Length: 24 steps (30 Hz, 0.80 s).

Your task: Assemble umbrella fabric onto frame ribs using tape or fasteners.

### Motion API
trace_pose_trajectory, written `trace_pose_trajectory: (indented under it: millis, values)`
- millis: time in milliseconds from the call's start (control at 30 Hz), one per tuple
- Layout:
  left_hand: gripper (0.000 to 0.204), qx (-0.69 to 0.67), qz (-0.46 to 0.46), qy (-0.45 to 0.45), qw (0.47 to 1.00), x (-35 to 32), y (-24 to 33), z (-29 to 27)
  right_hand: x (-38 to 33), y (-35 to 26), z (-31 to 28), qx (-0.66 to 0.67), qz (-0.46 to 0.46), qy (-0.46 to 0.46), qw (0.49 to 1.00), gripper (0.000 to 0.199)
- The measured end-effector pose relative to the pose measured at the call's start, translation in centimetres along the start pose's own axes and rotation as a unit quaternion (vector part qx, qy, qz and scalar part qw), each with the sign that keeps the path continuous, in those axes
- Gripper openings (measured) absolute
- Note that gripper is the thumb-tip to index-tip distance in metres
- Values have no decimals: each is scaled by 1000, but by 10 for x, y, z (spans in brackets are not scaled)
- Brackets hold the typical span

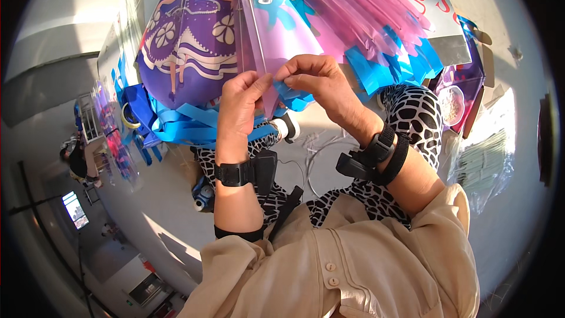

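One view, head: both bare hands meet at the lower end of a printed fabric piece, upper middle of the view.
Left hand (pixel 235 106): thumb and index finger pinched on the lower edge of the lilac panel (pixel 300 41); remaining fingers curled inward.
Right hand (pixel 326 85): thumb and index finger brought together, grasping the blue strip (pixel 299 101) just beside the left fingertips.
Lilac panel, position: extends from the top edge down to the hands, narrowing toward them; a blue figure with large eyes is printed on it.
Purple panel (pixel 206 23): left of the lilac panel; print of a dress with white trim.
Pink folded fabric (pixel 365 17): right of the lilac panel; many thin layers, with blue tails (pixel 400 68) at the lower end.
Surface (pixel 456 50): pale grey with red marking, under the pink folded fabric.
Blue ribbons (pixel 188 125): below the purple panel, left of the left hand.
Wristbands: black, one on each wrist, left (pixel 234 174) and right (pixel 378 150).
Clothing: beige shirt (pixel 382 259) and black-and-white patterned trousers (pixel 415 112).
White bowl (pixel 452 105): beyond the right knee; contents too small to identify.
Clear bag (pixel 479 162): thin pale sticks inside, near the right rim.
Co-worker (pixel 79 162): far left, well apart from the hands.
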State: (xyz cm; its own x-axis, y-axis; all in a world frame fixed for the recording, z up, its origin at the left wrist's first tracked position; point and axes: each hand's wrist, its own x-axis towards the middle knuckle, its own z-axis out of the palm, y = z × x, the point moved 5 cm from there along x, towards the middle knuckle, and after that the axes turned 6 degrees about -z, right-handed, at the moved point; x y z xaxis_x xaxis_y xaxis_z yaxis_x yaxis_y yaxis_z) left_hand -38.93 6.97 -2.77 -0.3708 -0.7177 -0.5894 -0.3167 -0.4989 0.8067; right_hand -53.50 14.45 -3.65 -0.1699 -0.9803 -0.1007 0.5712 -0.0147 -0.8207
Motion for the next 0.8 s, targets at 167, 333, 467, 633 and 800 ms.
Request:
trace_pose_trajectory:
  millis: [167,333,467,633,800]
  values:
    - [11,10,23,-27,999,-6,6,20,2,-20,-14,-162,31,5,986,17]
    - [8,40,39,2,998,-12,19,36,-3,-48,-4,-501,-285,-12,817,21]
    - [7,67,47,-2,997,-13,21,39,0,-52,0,-601,-346,-54,718,12]
    - [6,94,52,1,994,-8,20,40,11,-46,-8,-550,-341,-14,762,16]
    - [5,120,84,2,989,-1,32,48,17,-42,-19,-491,-326,73,805,11]
